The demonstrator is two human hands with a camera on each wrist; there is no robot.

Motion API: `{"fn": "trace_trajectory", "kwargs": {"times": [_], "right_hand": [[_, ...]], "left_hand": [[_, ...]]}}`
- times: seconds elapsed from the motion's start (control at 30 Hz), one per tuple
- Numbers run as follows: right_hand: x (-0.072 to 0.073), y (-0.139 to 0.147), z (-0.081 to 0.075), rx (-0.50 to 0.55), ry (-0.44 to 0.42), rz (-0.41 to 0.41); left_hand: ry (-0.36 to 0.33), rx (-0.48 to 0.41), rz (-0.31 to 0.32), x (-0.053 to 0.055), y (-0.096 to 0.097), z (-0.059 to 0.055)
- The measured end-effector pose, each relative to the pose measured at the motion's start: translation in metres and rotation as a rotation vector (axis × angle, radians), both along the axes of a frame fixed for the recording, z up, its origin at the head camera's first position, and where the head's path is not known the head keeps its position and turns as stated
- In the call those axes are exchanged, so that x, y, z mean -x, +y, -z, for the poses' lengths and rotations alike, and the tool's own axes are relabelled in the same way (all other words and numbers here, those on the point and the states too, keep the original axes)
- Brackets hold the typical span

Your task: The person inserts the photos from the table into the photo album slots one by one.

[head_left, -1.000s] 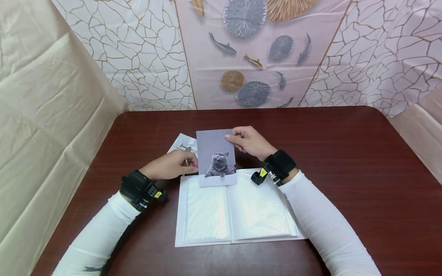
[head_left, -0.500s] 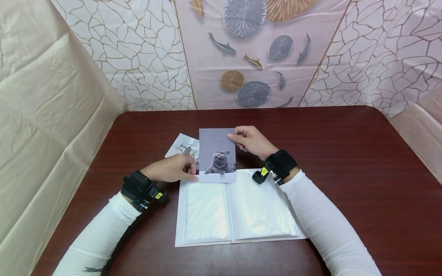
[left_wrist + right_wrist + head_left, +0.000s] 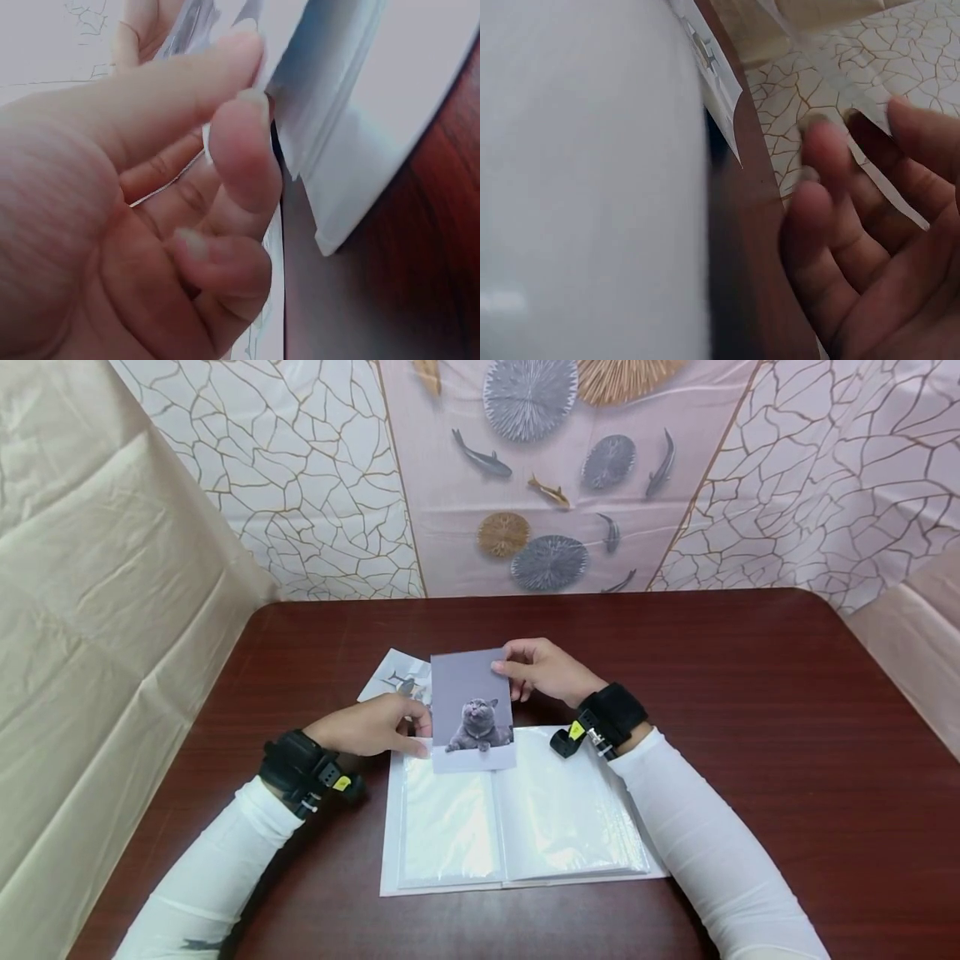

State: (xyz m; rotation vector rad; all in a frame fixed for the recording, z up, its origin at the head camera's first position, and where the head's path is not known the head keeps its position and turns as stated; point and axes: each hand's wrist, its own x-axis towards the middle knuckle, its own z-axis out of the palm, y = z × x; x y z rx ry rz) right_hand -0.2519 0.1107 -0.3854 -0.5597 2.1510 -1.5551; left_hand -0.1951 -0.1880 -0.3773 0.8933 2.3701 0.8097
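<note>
A photo of a grey cat (image 3: 471, 710) is held upright-way round over the top of an open white photo album (image 3: 450, 835) with clear pockets. My right hand (image 3: 547, 670) pinches the photo's upper right edge between thumb and fingers; in the right wrist view, the photo shows edge-on between the fingers (image 3: 817, 161). Beside the photo's lower left edge, my left hand (image 3: 375, 724) pinches the top edge of the left album page. The left wrist view shows its thumb and forefinger (image 3: 244, 142) together on that thin edge; exactly which layers they grip is hidden.
Behind my left hand, another photo with grey fish-like shapes (image 3: 397, 675) lies on the dark red wooden table (image 3: 750, 710), partly covered. Patterned cloth (image 3: 555, 485) hangs beyond the far table edge, and beige cloth (image 3: 112, 610) at the left.
The cat photo rose slightly, then came down lower over the album's top edge with my right hand. My left hand shifted only a little and stays at the page edge.
</note>
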Motion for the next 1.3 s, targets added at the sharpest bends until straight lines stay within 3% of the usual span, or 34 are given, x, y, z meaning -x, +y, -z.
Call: {"fn": "trace_trajectory", "kwargs": {"times": [0.17, 0.83, 1.1, 1.3], "right_hand": [[-0.002, -0.001, -0.001, -0.012, 0.008, -0.038], [0.001, 0.002, -0.003, 0.111, 0.046, 0.153], [0.006, 0.012, -0.004, 0.123, 0.067, 0.266], [0.007, 0.015, -0.001, 0.104, 0.030, 0.263]], "left_hand": [[-0.002, -0.013, -0.005, 0.000, 0.001, 0.002], [0.074, -0.036, 0.083, 0.001, 0.003, 0.005], [0.109, -0.122, -0.022, 0.000, 0.006, 0.005], [0.065, -0.154, -0.074, -0.002, 0.006, 0.004]]}}
